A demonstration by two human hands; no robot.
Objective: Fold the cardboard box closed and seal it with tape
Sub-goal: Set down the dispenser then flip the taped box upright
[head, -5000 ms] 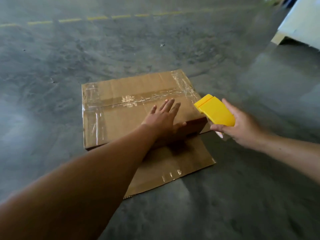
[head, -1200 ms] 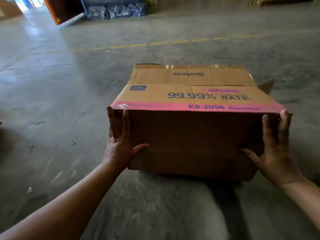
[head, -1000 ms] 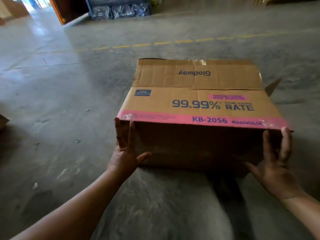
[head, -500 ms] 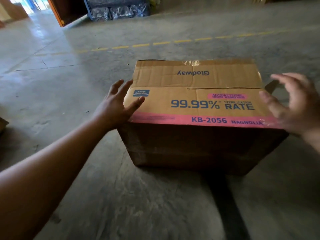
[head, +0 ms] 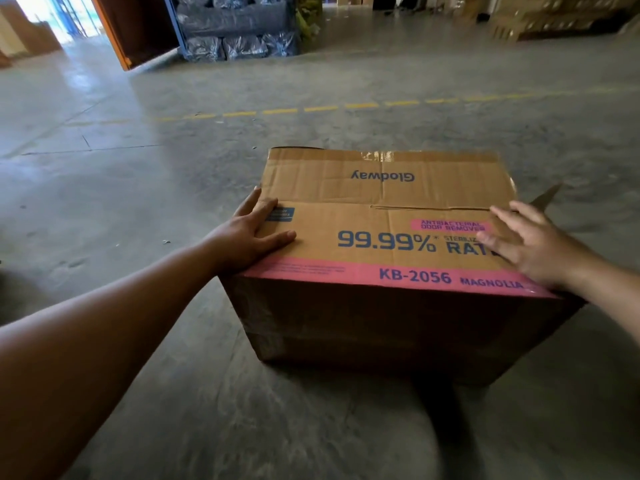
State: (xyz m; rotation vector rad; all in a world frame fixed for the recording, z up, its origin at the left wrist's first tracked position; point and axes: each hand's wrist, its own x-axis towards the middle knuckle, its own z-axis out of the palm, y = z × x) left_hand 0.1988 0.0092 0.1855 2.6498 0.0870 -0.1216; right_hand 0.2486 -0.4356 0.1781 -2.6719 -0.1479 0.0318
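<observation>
Concrete floor (head: 138,209) of a warehouse, crossed by a dashed yellow line (head: 318,108); wrapped bundles (head: 239,32) and stacked pallets (head: 540,22) stand far behind. The cardboard box (head: 391,271) sits on the floor directly in front of the person, near side in shadow, printed top facing up. Its two long top flaps are folded down and meet along a centre seam (head: 429,207). No tape shows along this seam, and no dispenser is in view. A small side flap (head: 549,195) juts up and outward at the far right corner.

The left hand (head: 251,233) lies flat on the near flap at the box's left edge, fingers straight and spread, thumb pointing inward along the print. The right hand (head: 530,244), somewhat blurred, is over the near flap's right end with fingers extended and spread; whether it presses the cardboard or hovers just above cannot be told. The box thus lies between the two hands, each at one end of the near flap.

The step in hand appears to be flattening the flaps before sealing. It is done well by pressing evenly at both ends so that the flap edges stay butted along the seam, and by tucking the stray side flap under first; otherwise the top would likely spring open.
</observation>
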